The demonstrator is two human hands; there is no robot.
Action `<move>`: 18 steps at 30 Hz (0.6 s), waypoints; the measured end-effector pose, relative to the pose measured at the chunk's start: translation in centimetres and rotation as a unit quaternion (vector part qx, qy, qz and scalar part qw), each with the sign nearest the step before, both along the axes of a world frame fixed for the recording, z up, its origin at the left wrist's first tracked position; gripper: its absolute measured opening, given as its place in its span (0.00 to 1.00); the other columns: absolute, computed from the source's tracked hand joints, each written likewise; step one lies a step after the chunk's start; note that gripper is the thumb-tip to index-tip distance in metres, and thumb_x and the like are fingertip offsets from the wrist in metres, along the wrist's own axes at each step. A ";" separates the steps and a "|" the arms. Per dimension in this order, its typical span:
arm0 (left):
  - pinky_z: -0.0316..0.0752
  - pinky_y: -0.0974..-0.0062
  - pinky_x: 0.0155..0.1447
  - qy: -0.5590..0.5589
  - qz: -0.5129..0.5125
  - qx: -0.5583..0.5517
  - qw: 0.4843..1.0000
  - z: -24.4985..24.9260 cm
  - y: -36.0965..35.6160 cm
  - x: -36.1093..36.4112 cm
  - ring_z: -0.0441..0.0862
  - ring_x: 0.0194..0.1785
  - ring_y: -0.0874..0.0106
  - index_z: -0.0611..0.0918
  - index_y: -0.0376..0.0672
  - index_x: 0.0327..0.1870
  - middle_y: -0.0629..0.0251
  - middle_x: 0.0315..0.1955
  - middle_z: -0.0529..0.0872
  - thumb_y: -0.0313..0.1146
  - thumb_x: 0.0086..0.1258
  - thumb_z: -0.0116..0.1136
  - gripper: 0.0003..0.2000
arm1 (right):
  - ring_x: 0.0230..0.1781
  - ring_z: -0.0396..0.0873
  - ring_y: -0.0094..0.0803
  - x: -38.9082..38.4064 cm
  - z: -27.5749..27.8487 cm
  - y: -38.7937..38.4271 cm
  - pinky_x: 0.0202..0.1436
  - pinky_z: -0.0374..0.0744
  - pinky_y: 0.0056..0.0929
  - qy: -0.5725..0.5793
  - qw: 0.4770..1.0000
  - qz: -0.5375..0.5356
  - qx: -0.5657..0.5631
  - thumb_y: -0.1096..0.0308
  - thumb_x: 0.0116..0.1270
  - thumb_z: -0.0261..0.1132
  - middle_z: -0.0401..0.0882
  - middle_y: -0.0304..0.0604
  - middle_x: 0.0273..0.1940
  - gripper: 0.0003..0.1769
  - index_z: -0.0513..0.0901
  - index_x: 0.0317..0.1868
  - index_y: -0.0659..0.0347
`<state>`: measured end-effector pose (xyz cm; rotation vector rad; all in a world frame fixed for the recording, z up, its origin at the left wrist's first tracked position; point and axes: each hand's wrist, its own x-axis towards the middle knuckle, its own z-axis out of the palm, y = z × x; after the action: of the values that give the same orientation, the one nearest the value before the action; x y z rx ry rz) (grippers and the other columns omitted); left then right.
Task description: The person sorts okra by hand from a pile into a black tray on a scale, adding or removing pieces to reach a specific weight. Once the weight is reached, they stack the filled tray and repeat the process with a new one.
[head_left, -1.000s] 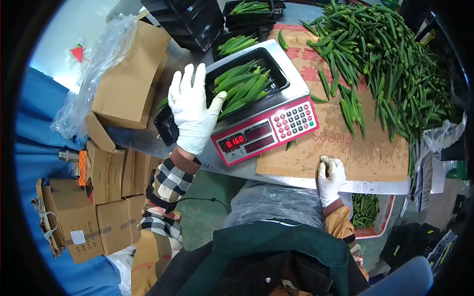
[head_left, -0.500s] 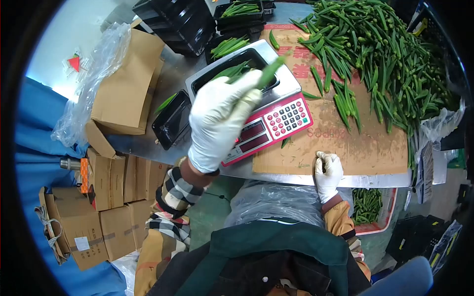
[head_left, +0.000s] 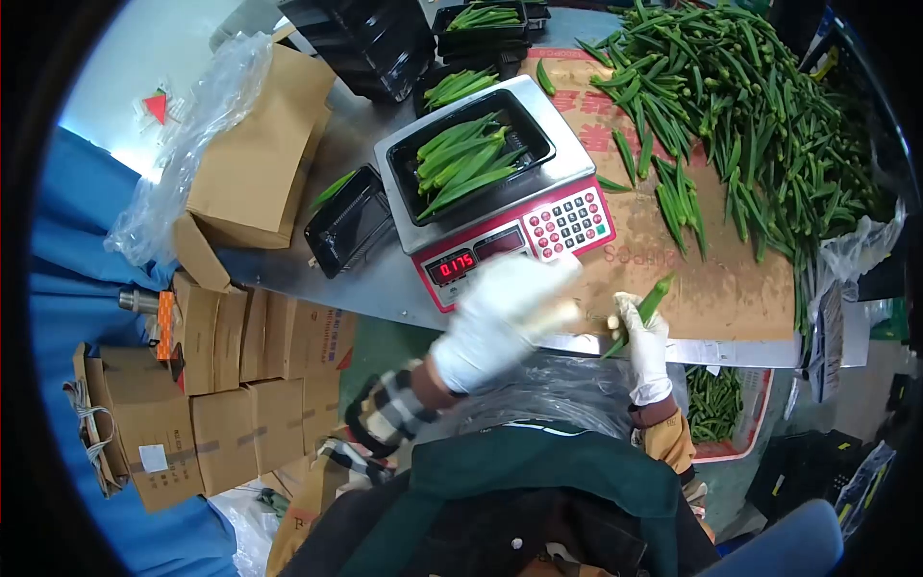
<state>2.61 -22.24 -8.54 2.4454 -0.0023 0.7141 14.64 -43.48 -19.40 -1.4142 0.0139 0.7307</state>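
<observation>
My gloved right hand (head_left: 642, 348) is closed on a green okra pod (head_left: 655, 299) at the table's front edge, the pod's tip pointing up and away. My left hand (head_left: 505, 313), gloved too, is smeared by motion in front of the scale; whether its fingers hold anything does not show. On the weighing scale (head_left: 567, 197), whose red display reads 0.175, sits a black plastic tray (head_left: 527, 108) with several okra pods (head_left: 464, 162) in it.
A big okra heap (head_left: 750, 115) covers the right rear of a cardboard sheet (head_left: 711, 298). Left of the scale lies another black tray (head_left: 348, 231). Stacked black trays (head_left: 365, 48) stand behind, with cardboard boxes (head_left: 260, 154) at left. Below the table's right is a crate (head_left: 760, 413) of okra.
My left hand has moved from above the scale down and right, uncovering the tray and display. An okra pod, earlier in my left hand, now shows in my right.
</observation>
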 end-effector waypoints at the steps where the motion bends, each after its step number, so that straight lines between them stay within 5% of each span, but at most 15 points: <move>1: 0.80 0.67 0.58 0.013 0.106 -0.018 0.994 0.6 1.8 -0.7 0.86 0.50 0.65 0.86 0.39 0.60 0.58 0.45 0.89 0.28 0.64 0.74 0.21 | 0.26 0.74 0.15 0.1 0.1 -0.1 0.30 0.71 0.17 -0.012 1.000 -0.006 -0.022 0.66 0.77 0.69 0.85 0.33 0.32 0.10 0.87 0.52 0.61; 2: 0.80 0.71 0.60 0.051 0.185 -0.107 0.976 2.1 3.7 -0.9 0.85 0.53 0.72 0.85 0.38 0.61 0.60 0.49 0.87 0.27 0.69 0.71 0.19 | 0.25 0.74 0.15 0.1 0.2 -0.1 0.30 0.71 0.17 -0.029 0.999 -0.015 -0.029 0.66 0.77 0.69 0.84 0.33 0.31 0.10 0.87 0.52 0.61; 3: 0.80 0.75 0.60 -0.027 0.246 -0.017 0.969 1.9 6.2 -1.2 0.82 0.54 0.76 0.82 0.39 0.66 0.61 0.53 0.85 0.28 0.74 0.68 0.20 | 0.25 0.74 0.15 0.0 0.2 -0.1 0.29 0.71 0.17 -0.046 0.998 -0.028 -0.035 0.67 0.77 0.69 0.84 0.32 0.31 0.09 0.86 0.52 0.61; 5: 0.78 0.72 0.59 -0.035 0.313 -0.236 0.919 2.2 10.5 -1.8 0.81 0.54 0.71 0.75 0.33 0.71 0.56 0.55 0.80 0.35 0.76 0.67 0.26 | 0.25 0.75 0.15 -0.2 -1.1 -0.3 0.29 0.71 0.16 -0.080 0.995 -0.056 -0.022 0.69 0.77 0.68 0.83 0.32 0.31 0.08 0.86 0.51 0.63; 6: 0.80 0.75 0.51 -0.004 0.315 -0.166 0.934 -1.9 14.4 -2.9 0.83 0.46 0.76 0.75 0.32 0.70 0.59 0.47 0.83 0.37 0.77 0.66 0.26 | 0.28 0.77 0.15 -0.3 -1.5 -0.1 0.32 0.74 0.17 -0.081 0.995 -0.050 -0.024 0.71 0.77 0.67 0.83 0.32 0.31 0.09 0.85 0.52 0.64; 8: 0.78 0.82 0.33 0.142 0.260 -0.409 0.863 -1.0 14.9 -3.0 0.83 0.29 0.80 0.77 0.36 0.67 0.65 0.38 0.87 0.38 0.80 0.63 0.21 | 0.32 0.80 0.18 -0.8 -1.4 0.2 0.38 0.79 0.21 -0.092 0.994 -0.054 -0.032 0.71 0.76 0.68 0.84 0.31 0.33 0.09 0.86 0.52 0.63; 10: 0.76 0.81 0.28 0.177 0.240 -0.377 0.877 -0.5 15.3 -2.6 0.80 0.19 0.78 0.79 0.37 0.61 0.66 0.29 0.86 0.40 0.81 0.61 0.18 | 0.34 0.83 0.23 -0.7 -2.5 0.4 0.41 0.81 0.24 -0.185 0.978 -0.054 -0.079 0.71 0.74 0.70 0.86 0.34 0.35 0.09 0.87 0.51 0.63; 12: 0.79 0.78 0.22 0.195 0.227 -0.428 0.853 0.2 15.5 -1.8 0.86 0.21 0.71 0.80 0.36 0.58 0.60 0.31 0.88 0.39 0.81 0.59 0.16 | 0.36 0.86 0.30 -0.1 -3.5 0.6 0.43 0.82 0.28 -0.270 0.954 -0.050 -0.121 0.71 0.71 0.71 0.88 0.38 0.36 0.09 0.87 0.50 0.62; 14: 0.80 0.77 0.22 0.195 0.211 -0.437 0.852 0.8 15.7 -0.5 0.88 0.23 0.68 0.78 0.37 0.43 0.59 0.30 0.86 0.38 0.82 0.56 0.12 | 0.38 0.88 0.37 0.8 -4.2 0.7 0.45 0.83 0.32 -0.349 0.924 -0.041 -0.154 0.71 0.69 0.72 0.89 0.44 0.39 0.10 0.88 0.49 0.61; 15: 0.83 0.75 0.23 0.197 0.192 -0.462 0.843 1.5 16.0 0.4 0.89 0.25 0.65 0.79 0.33 0.51 0.56 0.36 0.87 0.35 0.81 0.54 0.11 | 0.38 0.87 0.47 1.3 -4.7 1.0 0.43 0.83 0.38 -0.405 0.899 -0.051 -0.156 0.71 0.66 0.72 0.87 0.52 0.38 0.10 0.88 0.47 0.61; 18: 0.85 0.74 0.24 0.194 0.178 -0.468 0.844 3.1 19.1 3.7 0.89 0.25 0.62 0.79 0.31 0.57 0.54 0.41 0.87 0.32 0.80 0.53 0.13 | 0.37 0.85 0.51 2.2 -5.2 1.0 0.42 0.82 0.43 -0.502 0.840 -0.039 -0.200 0.70 0.64 0.72 0.86 0.51 0.35 0.10 0.87 0.45 0.60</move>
<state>6.26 -3.11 -5.39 1.5807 0.7893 0.2298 16.89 -42.47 -24.57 -2.0477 -0.6254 -0.1751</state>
